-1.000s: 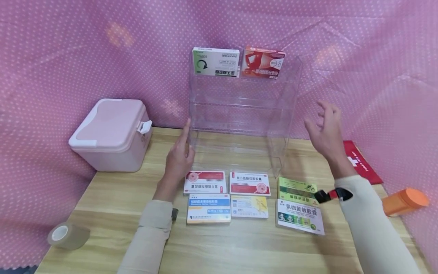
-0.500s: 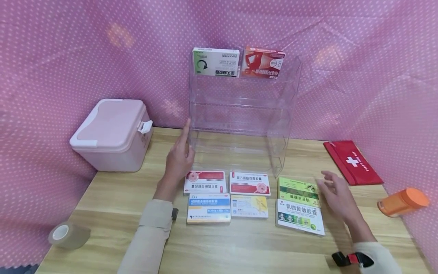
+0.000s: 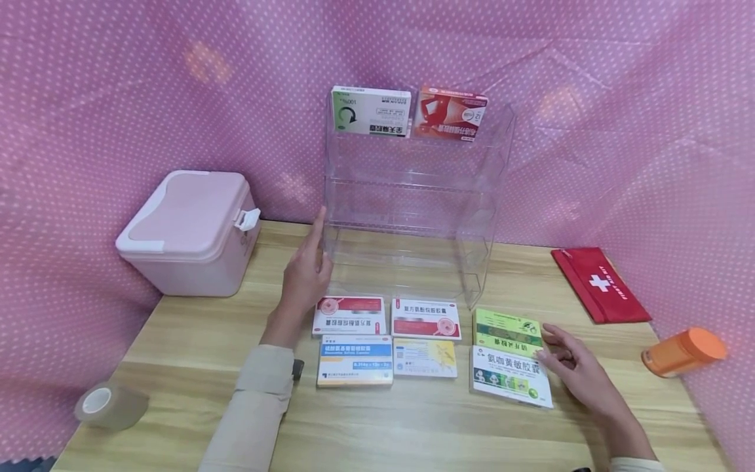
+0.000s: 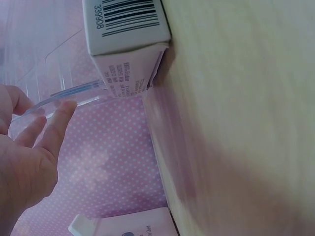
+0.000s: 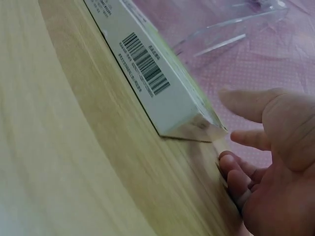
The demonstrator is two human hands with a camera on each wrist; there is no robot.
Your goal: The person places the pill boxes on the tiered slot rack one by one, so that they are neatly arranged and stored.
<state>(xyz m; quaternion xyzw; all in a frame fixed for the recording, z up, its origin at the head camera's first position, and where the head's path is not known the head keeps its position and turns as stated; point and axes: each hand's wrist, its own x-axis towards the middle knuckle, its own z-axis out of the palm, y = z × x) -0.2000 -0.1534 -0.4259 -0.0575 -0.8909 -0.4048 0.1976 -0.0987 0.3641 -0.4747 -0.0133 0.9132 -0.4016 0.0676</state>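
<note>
A clear stepped display rack [image 3: 413,182] stands at the back. On its top tier are a green-and-white medicine box [image 3: 373,111] and a red medicine box [image 3: 451,113]. My left hand [image 3: 303,275] rests against the rack's left side, index finger extended along it; the left wrist view shows its fingertips [image 4: 69,109] at the panel edge. My right hand [image 3: 580,370] is low over the table, fingers loosely bent. Its fingertips are right at the right edge of a green medicine box [image 3: 507,326], the thumb by a white medicine box [image 3: 510,377] in front of it.
Two red-and-white boxes [image 3: 349,316], a blue-and-white box [image 3: 355,360] and a yellow-and-white box [image 3: 425,358] lie before the rack. A pink case [image 3: 189,229] and tape roll [image 3: 112,406] stand left. Right are a red first aid pouch [image 3: 601,285] and orange bottle [image 3: 684,353].
My right hand has come down from beside the rack to the right edge of the green and white boxes. My left hand stays at the rack's side.
</note>
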